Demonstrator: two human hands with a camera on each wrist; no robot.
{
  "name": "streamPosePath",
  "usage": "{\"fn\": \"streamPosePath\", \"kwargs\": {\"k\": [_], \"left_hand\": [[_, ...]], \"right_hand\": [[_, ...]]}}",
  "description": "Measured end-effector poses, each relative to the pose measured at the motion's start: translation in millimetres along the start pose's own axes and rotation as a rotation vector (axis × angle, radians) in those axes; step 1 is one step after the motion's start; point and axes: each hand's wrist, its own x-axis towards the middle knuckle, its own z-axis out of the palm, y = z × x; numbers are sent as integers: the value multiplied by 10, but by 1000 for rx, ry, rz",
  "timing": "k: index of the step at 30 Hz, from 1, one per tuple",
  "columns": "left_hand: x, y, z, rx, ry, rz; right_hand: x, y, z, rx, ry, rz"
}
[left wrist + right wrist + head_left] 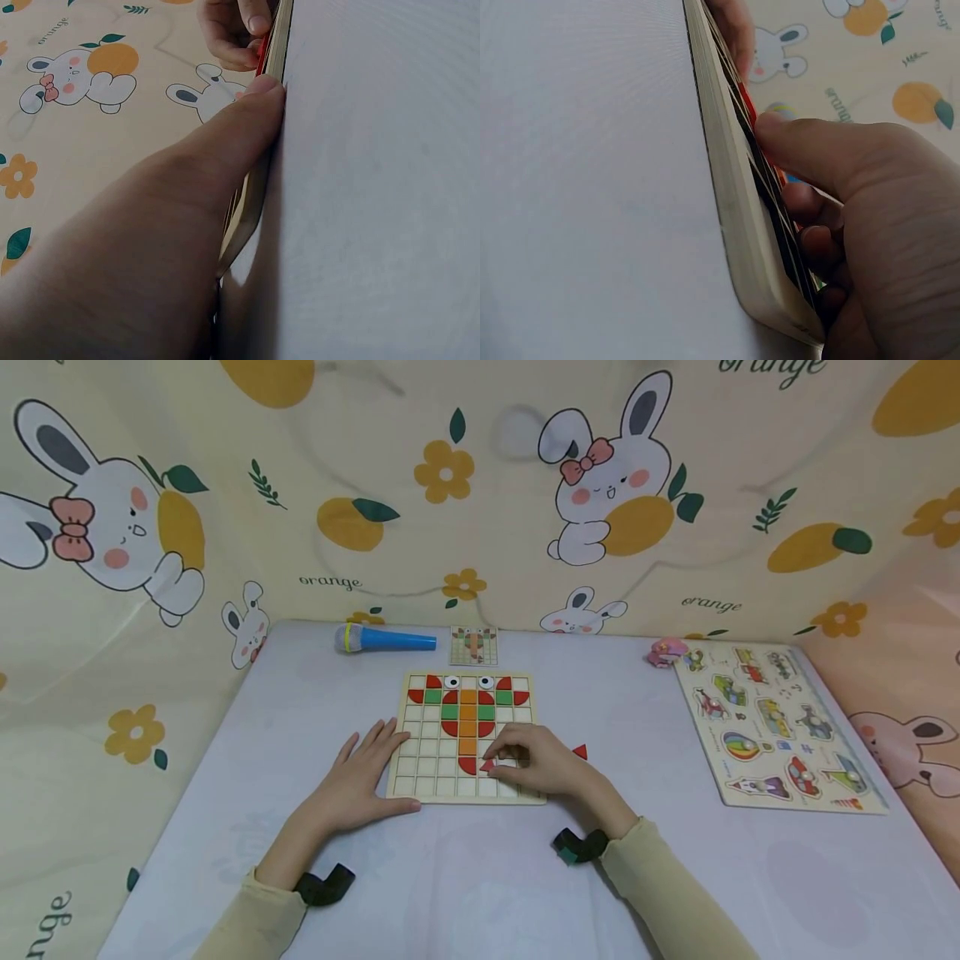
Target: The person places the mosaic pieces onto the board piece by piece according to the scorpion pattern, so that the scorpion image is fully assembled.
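Note:
A square wooden grid board [427, 767] lies on the table, partly filled with red, green and orange pieces and two eye pieces. Fingers spread, my left hand [356, 785] rests along its left side; in the left wrist view the thumb touches the board's near edge [244, 217]. My right hand [538, 760] pinches a small red triangle piece [486, 767] between thumb and fingers over the lower middle cells, beside a red quarter-round piece [467, 766]. Another red triangle [581, 751] lies right of the board, partly behind the right hand.
Behind the board lie a small pattern card [474, 646] and a blue toy microphone [393, 639]. To the right are a picture puzzle board [757, 727] and a pink toy [666, 652]. A printed cloth [450, 543] hangs at the table's back.

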Motion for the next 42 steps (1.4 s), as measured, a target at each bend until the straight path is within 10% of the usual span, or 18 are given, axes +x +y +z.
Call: {"fn": "streamPosePath", "kwargs": {"k": [19,26,34,42], "left_hand": [[3,-6,-31,6,7,9],[4,-8,-15,-12,-7,7],[2,19,16,-4,-14,1],[-4,-6,7,-7,-5,-2]], "right_hand": [[16,-31,-13,37,21,-19],[-53,-154,-263,25,146,67],[-593,10,-740,-124,278,299],[-1065,278,-568,-190,239,382]]}}
